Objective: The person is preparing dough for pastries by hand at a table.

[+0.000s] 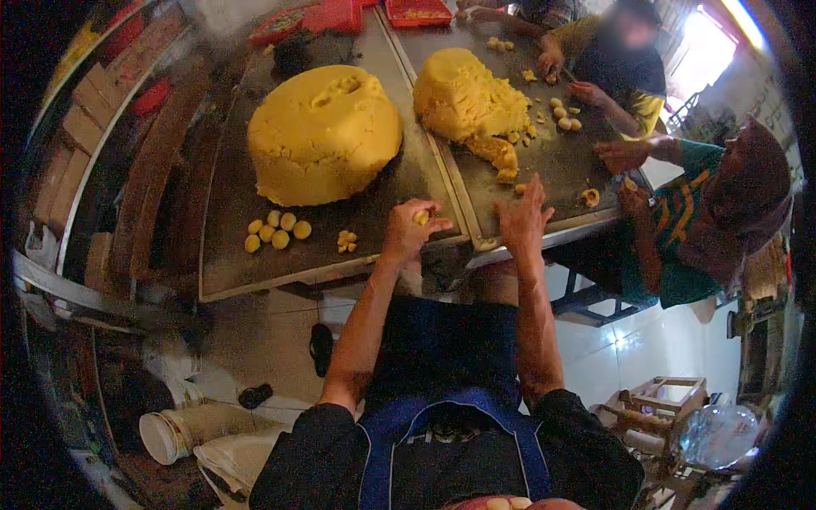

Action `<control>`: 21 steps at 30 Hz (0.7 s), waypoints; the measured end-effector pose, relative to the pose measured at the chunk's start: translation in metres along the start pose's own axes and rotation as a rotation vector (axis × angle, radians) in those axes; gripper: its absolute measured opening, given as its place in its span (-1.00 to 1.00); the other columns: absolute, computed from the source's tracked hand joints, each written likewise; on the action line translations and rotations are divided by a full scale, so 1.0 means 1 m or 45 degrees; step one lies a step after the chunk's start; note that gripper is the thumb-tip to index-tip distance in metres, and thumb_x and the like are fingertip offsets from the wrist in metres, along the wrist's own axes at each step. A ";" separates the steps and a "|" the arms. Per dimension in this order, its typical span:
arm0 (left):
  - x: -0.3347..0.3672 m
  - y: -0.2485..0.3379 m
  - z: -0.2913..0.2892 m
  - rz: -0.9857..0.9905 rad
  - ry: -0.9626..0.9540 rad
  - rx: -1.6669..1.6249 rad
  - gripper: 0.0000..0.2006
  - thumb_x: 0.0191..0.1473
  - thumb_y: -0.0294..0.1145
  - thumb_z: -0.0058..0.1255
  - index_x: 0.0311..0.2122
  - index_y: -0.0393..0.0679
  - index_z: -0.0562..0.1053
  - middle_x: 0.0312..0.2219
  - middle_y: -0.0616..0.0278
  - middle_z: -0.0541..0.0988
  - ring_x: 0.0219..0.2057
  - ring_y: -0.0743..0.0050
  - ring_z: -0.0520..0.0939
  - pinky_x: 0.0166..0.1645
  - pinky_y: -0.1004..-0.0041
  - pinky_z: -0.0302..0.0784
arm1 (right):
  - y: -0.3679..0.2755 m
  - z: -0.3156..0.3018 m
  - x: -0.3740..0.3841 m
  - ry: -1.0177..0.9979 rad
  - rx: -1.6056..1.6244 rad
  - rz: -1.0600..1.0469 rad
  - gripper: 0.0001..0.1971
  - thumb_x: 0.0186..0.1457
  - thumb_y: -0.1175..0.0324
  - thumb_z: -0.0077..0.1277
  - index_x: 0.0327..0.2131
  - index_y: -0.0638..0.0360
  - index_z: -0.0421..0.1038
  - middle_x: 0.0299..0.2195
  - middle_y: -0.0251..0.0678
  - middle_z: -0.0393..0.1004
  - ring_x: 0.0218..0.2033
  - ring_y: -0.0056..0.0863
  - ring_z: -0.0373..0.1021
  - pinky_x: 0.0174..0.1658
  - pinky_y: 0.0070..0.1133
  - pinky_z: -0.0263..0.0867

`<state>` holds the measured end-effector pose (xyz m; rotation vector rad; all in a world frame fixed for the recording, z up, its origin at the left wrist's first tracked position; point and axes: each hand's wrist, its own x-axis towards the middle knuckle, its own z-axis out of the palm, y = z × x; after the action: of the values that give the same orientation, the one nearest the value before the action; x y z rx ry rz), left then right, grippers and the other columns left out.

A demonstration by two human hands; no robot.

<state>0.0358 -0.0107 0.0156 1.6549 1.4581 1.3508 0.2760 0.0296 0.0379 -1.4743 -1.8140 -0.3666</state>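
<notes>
My left hand (410,229) is closed around a small piece of yellow dough (422,218), held above the near edge of the metal table (382,217). To its left lie a cluster of round dough balls (280,239) and a little heap of small lumps (347,241). Fingers apart and empty, my right hand (524,223) reaches over the right-hand tabletop, close to a torn strip of dough (495,155). Behind my left hand rises a large, smooth yellow dough mound (327,140). A second, crumbling mound (459,93) stands on the right-hand tabletop.
A raised metal rim (450,178) divides the two tabletops. On the right, a person in a green shirt (680,212) and another in yellow (633,76) work dough by hand. Red trays (418,12) sit at the far end. A white bucket (166,435) lies on the floor.
</notes>
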 end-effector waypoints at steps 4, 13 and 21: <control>-0.007 -0.015 0.001 -0.105 0.062 -0.284 -0.53 -0.18 -0.13 0.44 -0.23 -0.27 0.60 -0.51 0.26 0.60 -0.46 0.59 0.53 -0.26 0.48 0.50 | 0.008 0.002 0.033 -0.406 0.317 0.359 -0.32 0.16 0.28 0.07 0.30 0.17 0.05 0.08 0.13 0.38 0.03 0.13 0.36 0.05 -0.23 0.31; -0.013 -0.015 0.002 -0.305 -0.105 -0.436 -0.68 -0.10 -0.21 0.40 -0.39 -0.24 0.57 -0.43 0.20 0.65 -0.41 0.58 0.57 -0.29 0.46 0.49 | 0.035 0.083 0.052 0.029 0.165 -0.196 -0.56 0.14 0.20 0.08 0.07 0.13 0.40 -0.12 0.00 0.52 -0.21 0.02 0.48 -0.16 -0.29 0.44; -0.006 -0.002 -0.003 -0.041 0.091 -0.157 -0.71 0.01 -0.19 0.32 -0.45 -0.19 0.52 -0.52 0.24 0.57 -0.47 0.60 0.52 -0.38 0.47 0.41 | 0.035 0.033 0.043 -0.466 0.409 0.047 -0.71 0.15 0.28 0.08 -0.08 0.15 0.48 -0.17 -0.09 0.56 -0.21 -0.04 0.49 -0.19 -0.31 0.43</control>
<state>0.0324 -0.0161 0.0129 1.5138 1.4059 1.4654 0.2939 0.0915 0.0378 -1.4067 -2.0096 0.2227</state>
